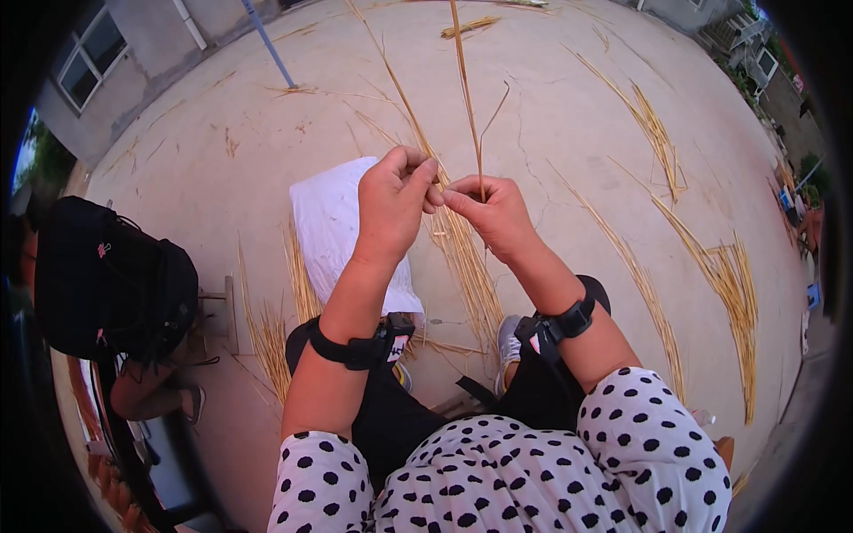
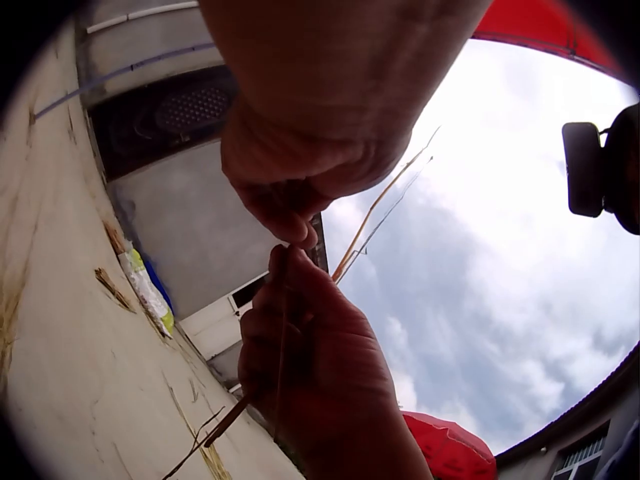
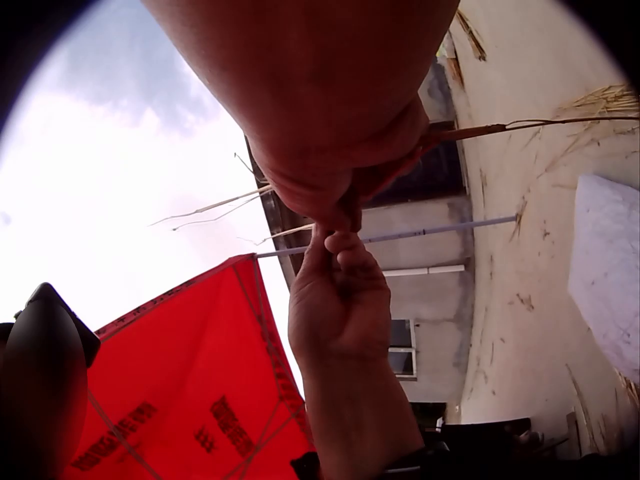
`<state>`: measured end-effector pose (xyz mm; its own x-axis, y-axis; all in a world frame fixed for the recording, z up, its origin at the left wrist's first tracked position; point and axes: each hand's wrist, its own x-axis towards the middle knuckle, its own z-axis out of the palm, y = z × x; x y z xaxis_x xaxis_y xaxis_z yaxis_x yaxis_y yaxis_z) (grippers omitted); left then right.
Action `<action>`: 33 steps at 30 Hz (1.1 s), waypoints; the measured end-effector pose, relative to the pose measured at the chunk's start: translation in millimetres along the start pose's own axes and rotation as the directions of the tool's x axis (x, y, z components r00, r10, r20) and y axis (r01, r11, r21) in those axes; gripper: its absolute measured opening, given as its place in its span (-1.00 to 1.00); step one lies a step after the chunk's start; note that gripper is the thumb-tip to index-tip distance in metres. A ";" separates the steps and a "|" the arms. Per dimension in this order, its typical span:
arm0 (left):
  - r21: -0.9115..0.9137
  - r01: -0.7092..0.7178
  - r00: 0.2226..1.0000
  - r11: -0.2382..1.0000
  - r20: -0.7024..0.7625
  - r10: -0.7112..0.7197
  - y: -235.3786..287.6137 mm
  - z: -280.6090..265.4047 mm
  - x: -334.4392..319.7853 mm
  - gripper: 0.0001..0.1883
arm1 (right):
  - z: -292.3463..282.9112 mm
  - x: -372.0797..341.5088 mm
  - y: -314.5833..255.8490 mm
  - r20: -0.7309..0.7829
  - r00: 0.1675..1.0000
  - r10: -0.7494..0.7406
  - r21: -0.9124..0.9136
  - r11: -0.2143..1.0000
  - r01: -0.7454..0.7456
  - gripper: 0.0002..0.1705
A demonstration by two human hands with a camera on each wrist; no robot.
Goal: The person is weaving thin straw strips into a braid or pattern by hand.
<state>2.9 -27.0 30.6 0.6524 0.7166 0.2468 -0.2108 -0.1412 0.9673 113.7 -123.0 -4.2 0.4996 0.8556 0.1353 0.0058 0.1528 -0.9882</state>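
Note:
My right hand (image 1: 498, 213) grips dry straw stalks (image 1: 466, 89) that rise from its fingers, a thin side branch bending off to the right. The left hand (image 1: 395, 200) has curled fingers, thumb and forefinger pinched right at the right hand's fingertips. A thin strand (image 2: 282, 350) runs down from where the fingertips meet in the left wrist view; the pinched end is hidden. In the right wrist view, a brown stalk (image 3: 490, 130) sticks out past the upper hand. Below the hands, a long straw bundle (image 1: 466, 266) lies on the concrete beside a white sack (image 1: 329, 213).
More straw lies in loose piles to the right (image 1: 733, 284) and beside my left knee (image 1: 267, 342). A black backpack (image 1: 107, 275) is at the left, above another person's leg (image 1: 151, 395). A blue pole (image 1: 269, 44) stands farther back.

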 end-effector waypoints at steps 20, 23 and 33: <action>-0.228 0.026 0.999 0.973 -0.012 -0.029 -3.0 3.8 -3.3 -0.90 | 2.0 -1.2 -6.9 -0.008 1.000 0.021 0.167 0.986 -0.019 -0.80; -0.301 0.007 1.000 0.954 -0.005 -0.008 0.0 5.9 -5.1 -0.91 | 2.6 -1.6 -7.6 -0.021 1.000 -0.005 0.205 0.979 0.009 -0.79; -0.312 0.026 0.988 0.950 0.151 0.022 -0.3 7.0 -7.8 -0.95 | -2.0 1.8 -0.6 -0.024 0.998 0.051 0.437 0.899 -0.035 -0.81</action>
<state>2.9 -37.3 28.7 0.7499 0.6019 0.2743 -0.4101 0.0977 0.9068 116.4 -122.5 -3.4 0.5197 0.8503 0.0831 -0.3906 0.3230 -0.8620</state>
